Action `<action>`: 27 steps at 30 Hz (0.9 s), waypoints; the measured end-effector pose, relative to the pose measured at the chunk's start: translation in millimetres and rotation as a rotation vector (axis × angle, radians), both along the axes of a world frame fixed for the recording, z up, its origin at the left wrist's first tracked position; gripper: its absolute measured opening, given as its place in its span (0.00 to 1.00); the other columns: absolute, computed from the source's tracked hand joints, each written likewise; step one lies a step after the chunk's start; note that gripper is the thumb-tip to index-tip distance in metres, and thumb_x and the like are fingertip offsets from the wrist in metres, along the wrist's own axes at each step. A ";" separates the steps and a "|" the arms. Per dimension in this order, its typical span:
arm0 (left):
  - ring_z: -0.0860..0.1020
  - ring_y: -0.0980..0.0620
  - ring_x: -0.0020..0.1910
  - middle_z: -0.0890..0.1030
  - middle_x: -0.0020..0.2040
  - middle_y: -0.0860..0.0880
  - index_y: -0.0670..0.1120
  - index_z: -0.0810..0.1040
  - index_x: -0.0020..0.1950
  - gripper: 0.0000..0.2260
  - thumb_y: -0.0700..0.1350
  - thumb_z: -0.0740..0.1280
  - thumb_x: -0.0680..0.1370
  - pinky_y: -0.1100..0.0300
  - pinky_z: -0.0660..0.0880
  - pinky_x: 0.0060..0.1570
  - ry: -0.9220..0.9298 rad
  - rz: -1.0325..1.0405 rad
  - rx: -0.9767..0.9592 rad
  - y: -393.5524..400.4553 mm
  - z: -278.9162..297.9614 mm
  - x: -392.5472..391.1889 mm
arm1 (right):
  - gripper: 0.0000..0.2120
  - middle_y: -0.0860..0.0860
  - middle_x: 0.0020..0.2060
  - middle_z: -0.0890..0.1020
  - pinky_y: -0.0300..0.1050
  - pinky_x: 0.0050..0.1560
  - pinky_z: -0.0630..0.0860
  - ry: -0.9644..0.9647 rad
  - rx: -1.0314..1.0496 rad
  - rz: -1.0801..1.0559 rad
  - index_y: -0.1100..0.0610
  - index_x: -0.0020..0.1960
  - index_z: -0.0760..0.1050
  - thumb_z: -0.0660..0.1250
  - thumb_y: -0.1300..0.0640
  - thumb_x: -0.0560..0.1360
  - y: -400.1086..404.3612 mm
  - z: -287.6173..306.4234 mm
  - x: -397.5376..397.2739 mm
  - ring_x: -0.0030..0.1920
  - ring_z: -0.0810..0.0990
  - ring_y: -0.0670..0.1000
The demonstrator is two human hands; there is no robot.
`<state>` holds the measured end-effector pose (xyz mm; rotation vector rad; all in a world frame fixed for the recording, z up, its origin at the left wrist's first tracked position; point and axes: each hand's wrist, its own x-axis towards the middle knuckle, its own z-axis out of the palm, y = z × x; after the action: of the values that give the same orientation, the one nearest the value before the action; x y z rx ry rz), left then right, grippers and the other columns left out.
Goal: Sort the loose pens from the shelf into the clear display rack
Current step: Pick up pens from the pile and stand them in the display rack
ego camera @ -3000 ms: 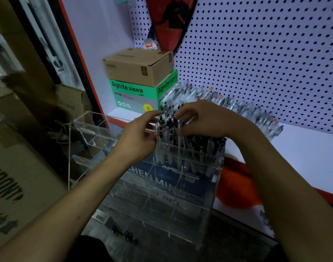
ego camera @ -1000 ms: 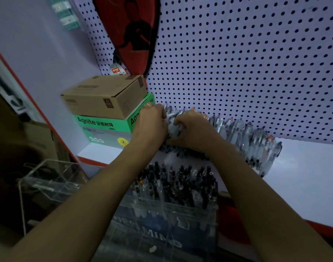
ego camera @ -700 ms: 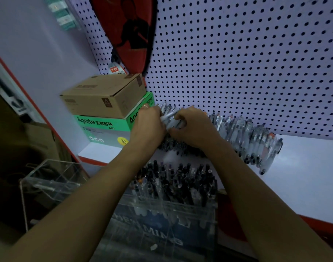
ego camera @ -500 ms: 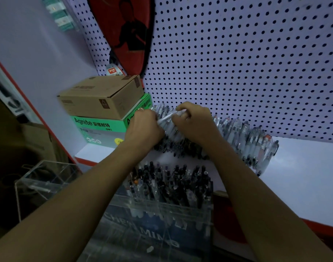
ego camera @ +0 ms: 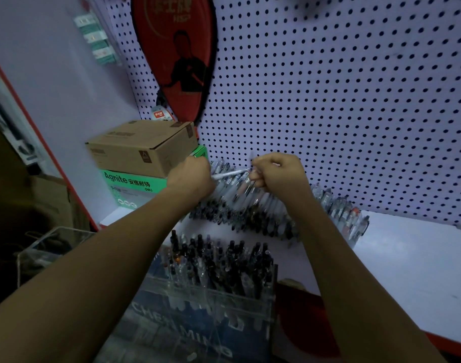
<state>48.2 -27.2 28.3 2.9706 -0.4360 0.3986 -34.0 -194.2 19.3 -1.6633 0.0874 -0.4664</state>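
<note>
A long row of loose pens (ego camera: pixel 336 208) leans against the pegboard on the white shelf (ego camera: pixel 407 271). Both hands are raised over its left end. My left hand (ego camera: pixel 190 176) and my right hand (ego camera: pixel 276 171) grip the two ends of one clear pen (ego camera: pixel 228 174) held level between them, and my right hand also holds a few more pens pointing down. Below stands the clear display rack (ego camera: pixel 211 299), its top compartments packed with upright dark-capped pens (ego camera: pixel 218 260).
A brown cardboard box (ego camera: pixel 140 145) sits on a green Agnite box (ego camera: pixel 135 184) at the shelf's left end. A red racket cover (ego camera: pixel 174 56) hangs on the pegboard (ego camera: pixel 342 100). A second clear rack (ego camera: pixel 40 247) stands lower left.
Both hands left the rack and reached up to the pens on the shelf. They have lifted a pen out of the row and now hold it level between them.
</note>
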 end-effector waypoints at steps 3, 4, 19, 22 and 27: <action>0.75 0.50 0.34 0.76 0.38 0.47 0.43 0.79 0.47 0.06 0.46 0.68 0.78 0.56 0.73 0.33 -0.013 0.010 -0.055 1.8 7.6 -6.2 | 0.07 0.57 0.35 0.82 0.42 0.34 0.77 0.053 0.011 0.010 0.59 0.48 0.79 0.63 0.59 0.81 -2.3 1.8 -11.4 0.31 0.79 0.50; 0.76 0.49 0.34 0.76 0.38 0.46 0.43 0.79 0.46 0.05 0.44 0.67 0.77 0.55 0.75 0.34 -0.028 0.011 -0.105 4.1 11.6 -9.2 | 0.07 0.57 0.35 0.82 0.44 0.35 0.78 0.067 0.036 0.014 0.61 0.51 0.78 0.62 0.59 0.81 -1.9 2.8 -16.0 0.31 0.79 0.50; 0.79 0.45 0.31 0.81 0.35 0.38 0.34 0.77 0.42 0.00 0.32 0.67 0.72 0.59 0.79 0.33 0.233 -0.126 -1.376 74.1 35.9 -164.2 | 0.05 0.59 0.39 0.86 0.44 0.32 0.71 0.238 0.189 0.069 0.66 0.44 0.78 0.65 0.67 0.75 60.8 51.1 -91.1 0.27 0.73 0.48; 0.79 0.43 0.31 0.81 0.34 0.37 0.35 0.76 0.40 0.03 0.29 0.65 0.71 0.60 0.78 0.30 0.306 -0.106 -1.357 93.9 29.0 -184.4 | 0.05 0.58 0.40 0.86 0.45 0.34 0.72 0.249 0.191 0.043 0.65 0.43 0.79 0.65 0.65 0.75 72.1 49.2 -99.4 0.29 0.74 0.49; 0.81 0.29 0.42 0.79 0.33 0.34 0.38 0.73 0.34 0.10 0.25 0.61 0.70 0.60 0.78 0.29 0.443 -0.086 -1.243 119.1 13.2 -203.8 | 0.08 0.52 0.27 0.83 0.47 0.39 0.74 0.321 0.079 0.072 0.63 0.41 0.79 0.63 0.66 0.77 86.1 47.0 -107.3 0.30 0.77 0.50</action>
<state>-155.6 91.9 41.6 1.7343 -0.1486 -0.0383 -141.2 -108.1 66.3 -1.6457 0.2778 -0.1364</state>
